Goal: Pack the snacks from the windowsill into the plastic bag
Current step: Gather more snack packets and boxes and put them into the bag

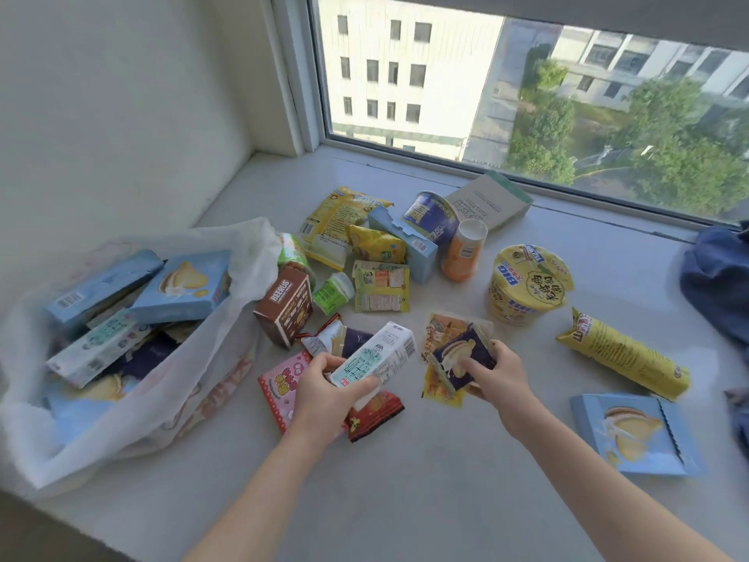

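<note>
A white plastic bag (210, 358) lies open at the left of the windowsill (446, 460), holding several boxes, among them a light blue one (182, 288). My left hand (324, 395) grips a white milk carton (377, 352) above a pink box (279, 383) and a red packet (375, 413). My right hand (492, 375) pinches a dark blue snack packet (462, 358) over an orange sachet (439, 338). Loose snacks lie beyond: a brown box (283, 304), a yellow noodle cup (527, 285), a long yellow bag (624, 352).
A flat light blue box (636, 434) lies at the right front. Blue fabric (717, 277) bunches at the right edge. A grey booklet (486, 200) rests by the window frame (527, 172). An orange cup (464, 251), a green bottle (334, 292) and yellow packets crowd the middle.
</note>
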